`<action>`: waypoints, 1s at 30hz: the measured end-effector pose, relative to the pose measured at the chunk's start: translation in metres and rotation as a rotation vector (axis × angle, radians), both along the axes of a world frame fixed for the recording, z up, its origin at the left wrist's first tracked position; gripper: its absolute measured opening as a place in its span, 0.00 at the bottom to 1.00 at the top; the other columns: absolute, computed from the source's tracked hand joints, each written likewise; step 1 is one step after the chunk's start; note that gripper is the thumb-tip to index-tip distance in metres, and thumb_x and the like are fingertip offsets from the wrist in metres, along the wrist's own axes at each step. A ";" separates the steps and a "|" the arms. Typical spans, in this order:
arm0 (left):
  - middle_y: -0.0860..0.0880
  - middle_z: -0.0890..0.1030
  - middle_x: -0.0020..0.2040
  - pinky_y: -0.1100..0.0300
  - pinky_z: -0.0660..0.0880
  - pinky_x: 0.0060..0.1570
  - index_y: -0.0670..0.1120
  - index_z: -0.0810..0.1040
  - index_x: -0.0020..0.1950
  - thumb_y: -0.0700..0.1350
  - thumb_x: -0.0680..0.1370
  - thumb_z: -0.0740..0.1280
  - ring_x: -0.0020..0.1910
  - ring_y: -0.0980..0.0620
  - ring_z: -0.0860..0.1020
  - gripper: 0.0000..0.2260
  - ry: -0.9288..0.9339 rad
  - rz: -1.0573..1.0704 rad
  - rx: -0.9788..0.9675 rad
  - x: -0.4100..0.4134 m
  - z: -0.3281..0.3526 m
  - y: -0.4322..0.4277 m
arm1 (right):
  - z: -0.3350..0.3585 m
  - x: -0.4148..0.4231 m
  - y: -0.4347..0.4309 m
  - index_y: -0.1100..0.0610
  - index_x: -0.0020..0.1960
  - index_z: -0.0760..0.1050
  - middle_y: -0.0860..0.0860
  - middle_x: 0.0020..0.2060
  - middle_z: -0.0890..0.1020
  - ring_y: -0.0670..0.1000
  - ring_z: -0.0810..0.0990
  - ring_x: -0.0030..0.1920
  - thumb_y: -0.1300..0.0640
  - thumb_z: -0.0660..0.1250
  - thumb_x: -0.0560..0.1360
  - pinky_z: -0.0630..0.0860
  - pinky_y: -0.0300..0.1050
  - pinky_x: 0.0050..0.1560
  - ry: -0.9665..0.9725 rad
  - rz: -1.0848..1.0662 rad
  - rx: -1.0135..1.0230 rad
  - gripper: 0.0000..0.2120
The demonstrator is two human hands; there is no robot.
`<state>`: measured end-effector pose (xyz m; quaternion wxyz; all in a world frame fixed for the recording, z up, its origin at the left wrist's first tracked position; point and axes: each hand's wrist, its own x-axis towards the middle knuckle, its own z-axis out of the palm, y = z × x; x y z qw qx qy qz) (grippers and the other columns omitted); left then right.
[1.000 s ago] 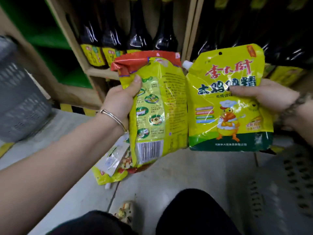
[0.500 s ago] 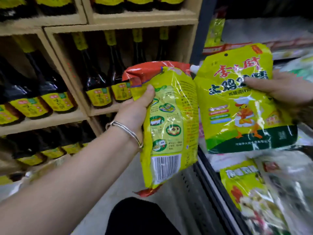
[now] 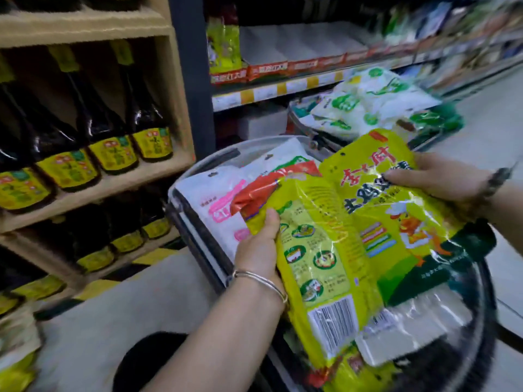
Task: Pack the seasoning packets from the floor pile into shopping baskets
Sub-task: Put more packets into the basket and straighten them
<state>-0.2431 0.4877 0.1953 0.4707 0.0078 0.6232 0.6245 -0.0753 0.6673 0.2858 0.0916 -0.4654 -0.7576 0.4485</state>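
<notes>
I now see a grey shopping basket (image 3: pixel 198 162) under both packets, where half a second ago the bottle shelves (image 3: pixel 85 24) stood behind them. My left hand (image 3: pixel 260 244) grips the red-topped yellow packet (image 3: pixel 319 264), barcode showing. My right hand (image 3: pixel 441 176) grasps the yellow chicken-printed packet (image 3: pixel 382 210) beside it, above white packets (image 3: pixel 215 199).

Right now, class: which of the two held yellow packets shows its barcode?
The red-topped packet in the left hand; the green-bottomed packet in the right hand shows a cartoon chicken instead.
</notes>
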 end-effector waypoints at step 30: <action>0.43 0.52 0.75 0.39 0.46 0.71 0.51 0.48 0.77 0.68 0.68 0.37 0.72 0.42 0.52 0.40 1.424 -0.849 -0.616 0.049 -0.005 -0.011 | -0.100 0.011 -0.030 0.44 0.76 0.40 0.51 0.77 0.43 0.54 0.40 0.76 0.22 0.17 0.49 0.41 0.56 0.73 -0.749 0.374 0.695 0.60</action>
